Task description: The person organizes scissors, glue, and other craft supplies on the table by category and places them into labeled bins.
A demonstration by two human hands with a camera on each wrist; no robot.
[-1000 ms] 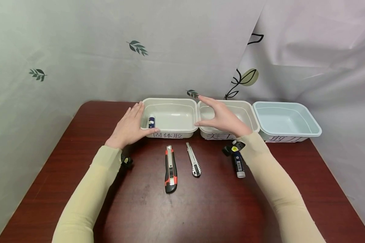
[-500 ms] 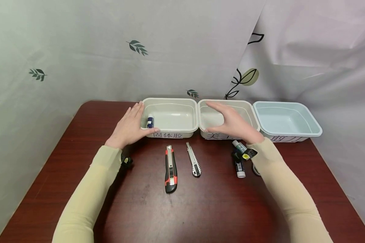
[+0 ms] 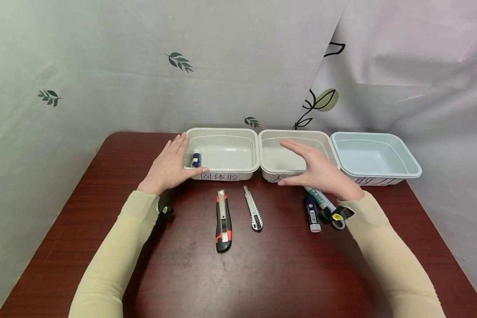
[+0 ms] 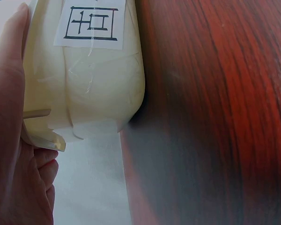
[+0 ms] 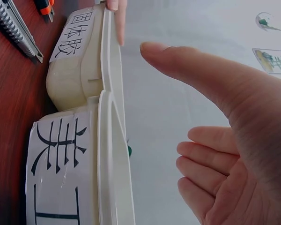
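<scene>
My left hand (image 3: 167, 167) rests against the left end of the left cream bin (image 3: 226, 171). Its fingers lie straight along the side and the thumb lies over the front rim. A blue glue stick (image 3: 196, 158) is inside that bin by the hand. My right hand (image 3: 319, 170) holds nothing, thumb and fingers spread apart, over the front right of the middle cream bin (image 3: 264, 152). Below it on the table lie a dark blue glue stick (image 3: 312, 214) and a green-and-white tube-shaped stick (image 3: 321, 198), partly hidden by the hand and wrist. A pale loop handle (image 3: 339, 224) shows beside them.
A red-and-black utility knife (image 3: 223, 223) and a slim silver utility knife (image 3: 253, 210) lie before the bins on the dark red table (image 3: 238, 282). A light blue bin (image 3: 375, 157) stands at the right. Paper labels mark the bin fronts. A pale curtain hangs behind.
My right hand has moved right and toward me, from between the two cream bins to the middle bin's front right. The glue stick inside the left bin shifted slightly left. My left hand stayed put.
</scene>
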